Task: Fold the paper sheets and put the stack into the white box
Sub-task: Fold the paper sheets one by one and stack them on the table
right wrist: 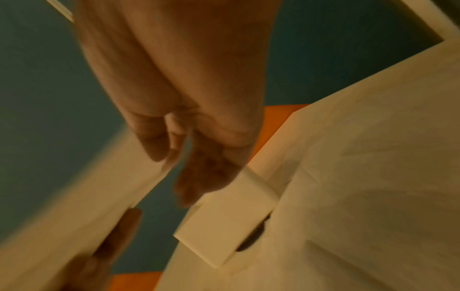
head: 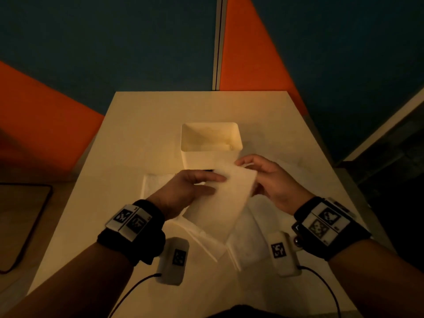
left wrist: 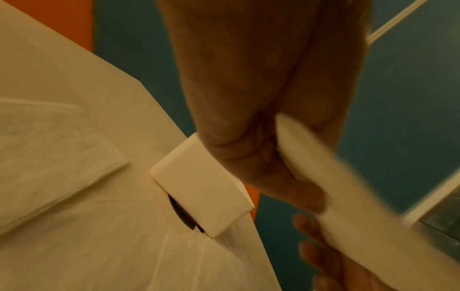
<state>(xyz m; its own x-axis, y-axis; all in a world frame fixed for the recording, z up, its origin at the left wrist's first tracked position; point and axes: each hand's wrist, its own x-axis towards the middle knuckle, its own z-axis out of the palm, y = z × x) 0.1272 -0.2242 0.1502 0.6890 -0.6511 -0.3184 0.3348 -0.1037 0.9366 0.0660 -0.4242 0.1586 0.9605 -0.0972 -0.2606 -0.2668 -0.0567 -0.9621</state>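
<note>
Both hands hold one paper sheet (head: 226, 198) up off the surface (head: 146, 125), just in front of the white box (head: 207, 160), and the likely reason is that a fold is easier to line up in the air before it is pressed flat. The left hand (head: 185, 189) comes in from about 8 o'clock and pinches the sheet's left edge, thumb on top and fingers beneath; the left wrist view shows its fingers (left wrist: 308, 198) closed against the paper's edge. The right hand (head: 268, 180) comes in from about 4 o'clock with fingers curled at the sheet's far right corner; the right wrist view is blurred, but the fingertips (right wrist: 154, 145) seem to nip the edge. The sheet looks white, soft and slightly textured, more like tissue than stiff paper, tilted with its near end sagging toward 6 o'clock. More sheets (head: 245, 246) lie spread on the surface beneath and at 9 o'clock of the hands, apparently waiting their turn. The box sits open-topped at 12 o'clock, close enough for a short reach; whether anything lies inside is unclear.
</note>
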